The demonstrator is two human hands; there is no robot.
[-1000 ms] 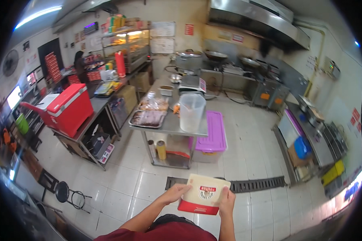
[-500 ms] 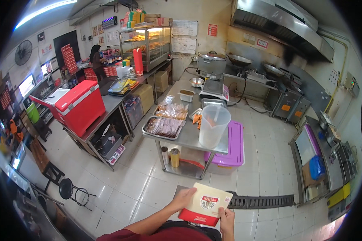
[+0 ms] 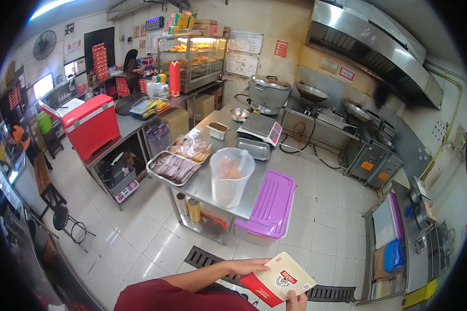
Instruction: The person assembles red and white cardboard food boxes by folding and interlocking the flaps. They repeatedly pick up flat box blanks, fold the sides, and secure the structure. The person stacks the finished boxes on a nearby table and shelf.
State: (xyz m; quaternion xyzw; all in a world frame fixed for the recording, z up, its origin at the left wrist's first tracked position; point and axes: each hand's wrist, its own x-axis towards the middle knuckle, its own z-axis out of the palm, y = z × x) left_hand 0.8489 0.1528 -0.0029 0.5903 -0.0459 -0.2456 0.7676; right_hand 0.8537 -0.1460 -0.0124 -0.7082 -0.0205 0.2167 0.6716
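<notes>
In front of my body, low in the head view, I hold a flat cream-and-red paper food packet [image 3: 271,290] with a printed round emblem. My left hand [image 3: 249,266] grips its upper left edge, the fingers partly behind it. My right hand [image 3: 297,300] pinches its lower right edge, with the thumb on the front face. The packet is tilted, and whether it is a single packet or a stack I cannot tell. Beyond it, a steel table [image 3: 213,206] bears a clear plastic jug [image 3: 228,189] and a tray of wrapped sticks [image 3: 172,168].
A purple-lidded bin [image 3: 270,205] stands beside the table, and a floor drain grate [image 3: 329,294] runs below the packet. Left is a red cooler box [image 3: 91,129] on a counter; a black stool [image 3: 62,220] stands nearer. A person [image 3: 131,75] works by the lit food display case [image 3: 192,59].
The view has swung to the right and come nearer the table. The packet has moved right and down and turned on a slant, with both hands still on it.
</notes>
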